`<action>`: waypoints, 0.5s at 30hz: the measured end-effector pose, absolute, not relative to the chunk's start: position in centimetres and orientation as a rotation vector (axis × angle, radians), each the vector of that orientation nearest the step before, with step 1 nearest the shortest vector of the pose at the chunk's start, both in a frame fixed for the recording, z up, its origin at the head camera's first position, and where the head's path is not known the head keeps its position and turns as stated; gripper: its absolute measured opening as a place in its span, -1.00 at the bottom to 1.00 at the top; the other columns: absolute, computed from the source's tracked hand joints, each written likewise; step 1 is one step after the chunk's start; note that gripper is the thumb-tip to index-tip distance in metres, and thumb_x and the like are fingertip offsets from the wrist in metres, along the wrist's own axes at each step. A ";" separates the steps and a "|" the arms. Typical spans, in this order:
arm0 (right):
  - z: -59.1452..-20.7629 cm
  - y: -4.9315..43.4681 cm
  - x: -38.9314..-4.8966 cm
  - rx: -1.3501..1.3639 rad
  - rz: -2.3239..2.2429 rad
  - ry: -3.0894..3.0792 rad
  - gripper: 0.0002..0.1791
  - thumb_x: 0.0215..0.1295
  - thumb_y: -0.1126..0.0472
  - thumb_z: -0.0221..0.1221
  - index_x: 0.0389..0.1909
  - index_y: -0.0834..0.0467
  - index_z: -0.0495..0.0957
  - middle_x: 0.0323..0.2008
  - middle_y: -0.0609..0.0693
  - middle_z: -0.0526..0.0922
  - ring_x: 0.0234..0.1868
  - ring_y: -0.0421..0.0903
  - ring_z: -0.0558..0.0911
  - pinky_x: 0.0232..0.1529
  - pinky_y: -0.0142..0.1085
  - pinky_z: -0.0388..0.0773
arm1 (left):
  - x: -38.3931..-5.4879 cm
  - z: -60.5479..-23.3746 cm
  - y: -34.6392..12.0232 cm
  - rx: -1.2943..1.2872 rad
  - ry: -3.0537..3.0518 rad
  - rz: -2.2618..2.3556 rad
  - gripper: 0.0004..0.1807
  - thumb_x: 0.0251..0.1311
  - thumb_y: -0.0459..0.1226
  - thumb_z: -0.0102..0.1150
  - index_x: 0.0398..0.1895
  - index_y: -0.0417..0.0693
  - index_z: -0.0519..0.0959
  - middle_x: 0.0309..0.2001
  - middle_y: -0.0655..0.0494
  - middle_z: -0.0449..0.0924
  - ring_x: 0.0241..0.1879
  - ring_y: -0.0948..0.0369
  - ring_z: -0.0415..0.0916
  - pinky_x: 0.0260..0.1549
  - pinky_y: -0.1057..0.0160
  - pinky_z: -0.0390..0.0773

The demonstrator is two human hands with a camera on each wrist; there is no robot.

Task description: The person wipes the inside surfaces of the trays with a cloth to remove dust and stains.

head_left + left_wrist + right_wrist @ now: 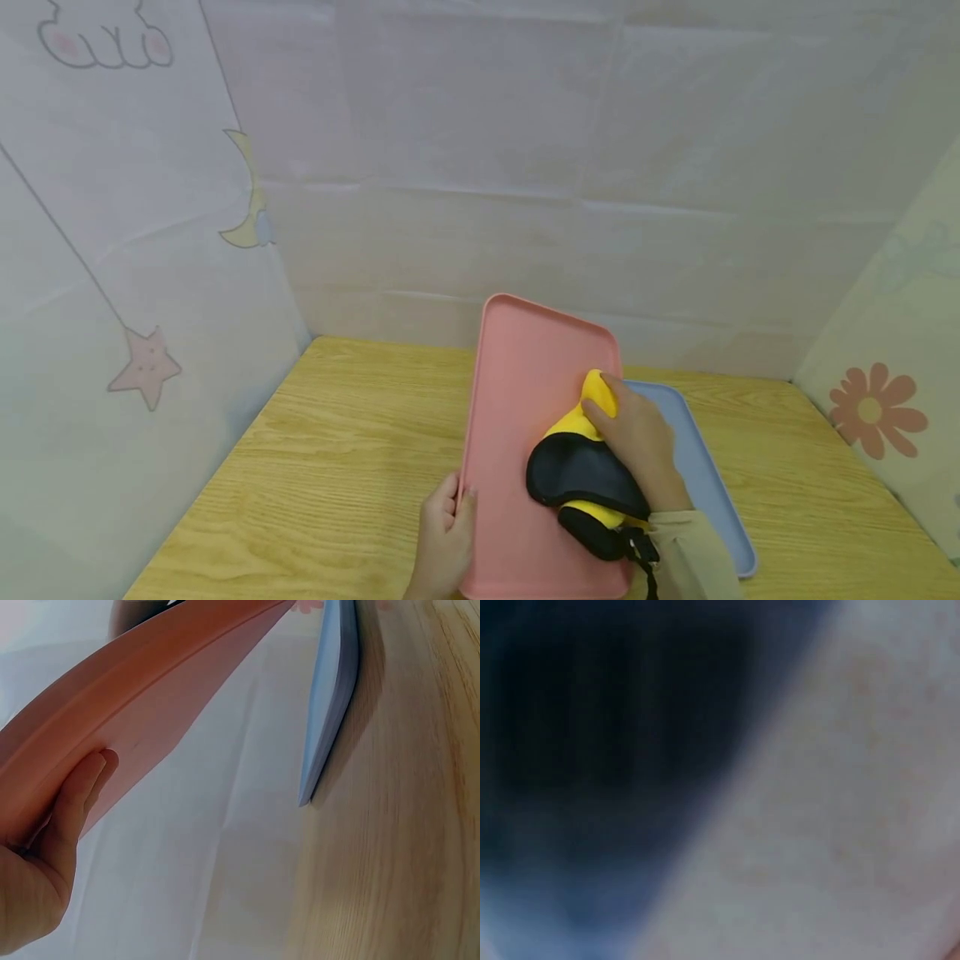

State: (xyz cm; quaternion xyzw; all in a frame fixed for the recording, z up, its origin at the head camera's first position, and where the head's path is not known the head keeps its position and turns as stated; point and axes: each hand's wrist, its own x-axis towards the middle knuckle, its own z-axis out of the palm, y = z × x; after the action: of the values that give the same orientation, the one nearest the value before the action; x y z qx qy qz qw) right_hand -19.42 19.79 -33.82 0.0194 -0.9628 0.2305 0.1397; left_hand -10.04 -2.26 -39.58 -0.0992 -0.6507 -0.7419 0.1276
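Note:
In the head view my left hand (444, 533) grips the left edge of a pink tray (510, 400), thumb on its upper face. In the left wrist view its fingers (75, 795) reach along the tray's underside. The tray is tilted and raised off the table, overlapping a light blue tray (693, 458). Over the pink tray, my right hand (637, 429) pinches the yellow end of a soft yellow-and-black padded item (585, 471). Black rounded panels and a black strap show on its lower part. Only a dark blur and a pale surface fill the right wrist view.
The blue tray lies flat on the wood-grain table (337, 450), right of the pink one. Pale fabric walls (465, 167) enclose the table at the back and both sides, printed with a star (146, 367), a moon and a red flower (873, 408).

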 end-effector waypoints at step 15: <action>-33.6 17.5 -19.1 0.165 0.689 -2.717 -0.41 0.17 -0.01 0.07 0.16 0.25 0.33 0.01 0.24 0.46 -0.11 0.20 0.48 -0.25 0.05 0.40 | -10.1 -39.6 -1.9 -0.224 -1.948 -2.223 -0.76 0.28 -0.48 -0.22 -0.10 -0.52 0.38 -0.44 -0.16 0.52 -0.49 0.24 0.49 -0.53 0.27 0.52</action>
State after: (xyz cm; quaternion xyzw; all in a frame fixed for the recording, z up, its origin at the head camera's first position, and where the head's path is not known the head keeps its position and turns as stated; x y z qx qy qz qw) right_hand -19.12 17.48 -33.57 0.0581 -0.9543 0.2419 0.1659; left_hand -10.12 -1.86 -39.59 -0.0752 -0.6546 -0.7470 0.0886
